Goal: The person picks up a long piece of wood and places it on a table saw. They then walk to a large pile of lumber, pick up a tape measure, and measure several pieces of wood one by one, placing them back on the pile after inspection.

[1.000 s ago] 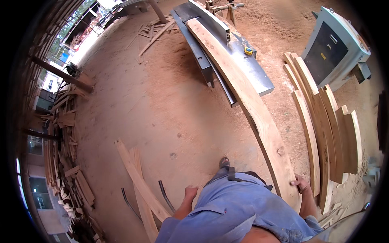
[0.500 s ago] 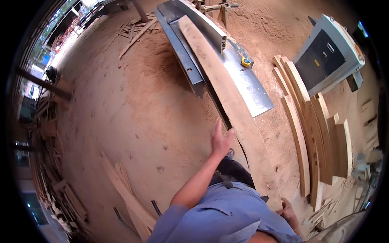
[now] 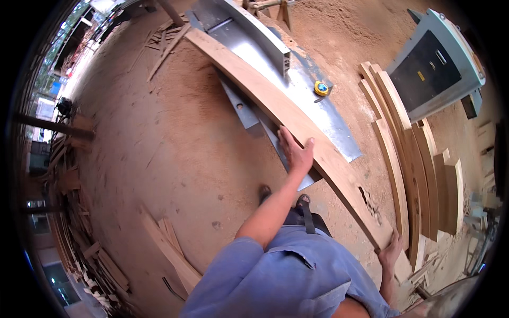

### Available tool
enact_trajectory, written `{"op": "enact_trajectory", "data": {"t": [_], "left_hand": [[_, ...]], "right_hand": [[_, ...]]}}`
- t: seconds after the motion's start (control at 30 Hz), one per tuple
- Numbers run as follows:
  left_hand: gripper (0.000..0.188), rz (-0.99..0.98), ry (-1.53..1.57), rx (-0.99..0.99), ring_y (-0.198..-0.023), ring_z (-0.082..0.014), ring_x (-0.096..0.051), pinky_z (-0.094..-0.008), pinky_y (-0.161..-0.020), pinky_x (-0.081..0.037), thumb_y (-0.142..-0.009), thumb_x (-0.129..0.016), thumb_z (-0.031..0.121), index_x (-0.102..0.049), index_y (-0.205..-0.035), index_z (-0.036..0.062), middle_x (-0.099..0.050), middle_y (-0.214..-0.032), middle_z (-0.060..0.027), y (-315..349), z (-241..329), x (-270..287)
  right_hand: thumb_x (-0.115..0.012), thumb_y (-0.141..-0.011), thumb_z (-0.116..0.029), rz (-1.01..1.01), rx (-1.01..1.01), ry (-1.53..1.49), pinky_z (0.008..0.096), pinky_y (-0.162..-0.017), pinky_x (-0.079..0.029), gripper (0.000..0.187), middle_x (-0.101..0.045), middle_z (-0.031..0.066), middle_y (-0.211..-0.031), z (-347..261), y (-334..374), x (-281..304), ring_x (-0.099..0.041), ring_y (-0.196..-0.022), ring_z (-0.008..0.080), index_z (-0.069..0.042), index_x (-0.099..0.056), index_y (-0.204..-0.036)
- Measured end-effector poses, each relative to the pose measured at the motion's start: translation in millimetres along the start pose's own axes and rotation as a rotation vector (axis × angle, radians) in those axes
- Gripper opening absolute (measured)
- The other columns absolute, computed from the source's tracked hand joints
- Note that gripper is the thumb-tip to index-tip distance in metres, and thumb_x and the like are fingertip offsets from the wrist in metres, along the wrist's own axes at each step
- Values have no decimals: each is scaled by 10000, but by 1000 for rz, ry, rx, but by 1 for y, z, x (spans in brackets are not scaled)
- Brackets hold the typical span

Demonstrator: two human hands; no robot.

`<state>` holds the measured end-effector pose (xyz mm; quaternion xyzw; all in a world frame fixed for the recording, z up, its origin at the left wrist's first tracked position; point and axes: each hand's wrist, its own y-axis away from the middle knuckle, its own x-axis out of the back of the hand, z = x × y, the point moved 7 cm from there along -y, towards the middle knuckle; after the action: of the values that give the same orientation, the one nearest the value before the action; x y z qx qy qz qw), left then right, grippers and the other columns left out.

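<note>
A long, slightly curved wooden plank [image 3: 265, 100] lies slantwise over the metal table of a jointer [image 3: 342, 127], its near end reaching past the table toward my right side. A dark ragged knot hole [image 3: 369, 204] shows in its face near that end. My left hand [image 3: 298, 153] rests against the plank's left edge, fingers stretched out and thumb apart. At the near end my right hand [image 3: 391, 251] grips the plank, its fingers partly hidden by the wood. The jointer's fence [image 3: 254, 34] stands beyond the plank.
A yellow tape measure [image 3: 321, 88] lies on the jointer table. Several curved boards [image 3: 408, 175] stand stacked at the right, below a grey machine cabinet [image 3: 437, 66]. More planks [image 3: 172, 252] lie at the lower left. Sawdust covers the ground around the jointer.
The plank has turned, its far end swinging left away from the fence, and its face with the knot hole now shows. My left hand has moved onto its edge; the right hand has come farther forward.
</note>
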<state>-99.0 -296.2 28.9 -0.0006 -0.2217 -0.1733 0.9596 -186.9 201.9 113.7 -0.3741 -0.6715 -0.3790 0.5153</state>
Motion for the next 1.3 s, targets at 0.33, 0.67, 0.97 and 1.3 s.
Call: {"op": "enact_trajectory", "data": {"t": [0.33, 0.67, 0.97, 1.3], "left_hand": [[688, 544, 316, 272, -1401, -354, -344, -414, -1167, -261, -946, -582, 228, -286, -1480, -88, -421, -1472, -251, -182, -142, 153], [653, 138, 778, 778, -1414, -273, -354, -392, -1155, -254, -986, -537, 295, -306, -1522, 1, -371, -1559, -142, -412, -319, 127], [611, 10, 679, 530, -1233, -217, -532, -374, -1021, -430, -1021, -450, 480, -463, -1446, 41, -571, -1373, -137, -580, -363, 111], [621, -227, 709, 629, -1347, -263, -435, -414, -1120, -325, -1014, -468, 421, -363, -1488, 33, -479, -1456, -143, -586, -378, 77]], "right_hand": [[-708, -646, 16, -482, -206, -588, 384, -1069, -406, 847, -512, 155, -1397, -93, -153, -19, -524, -1253, 292, -40, -445, -1449], [-634, -886, -46, -229, -115, -612, 368, -994, -467, 670, -404, 173, -1491, -444, -385, -114, -572, -1191, 275, -84, -388, -1508], [-738, -740, -81, -94, -165, -239, 434, -841, -525, 624, -541, 154, -1097, -517, -442, -157, -641, -1009, 317, -28, -537, -1328], [-669, -587, -21, 196, 49, 136, 463, -954, -419, 424, -570, 175, -1062, -507, -452, -133, -500, -1042, 406, -27, -648, -1011]]}}
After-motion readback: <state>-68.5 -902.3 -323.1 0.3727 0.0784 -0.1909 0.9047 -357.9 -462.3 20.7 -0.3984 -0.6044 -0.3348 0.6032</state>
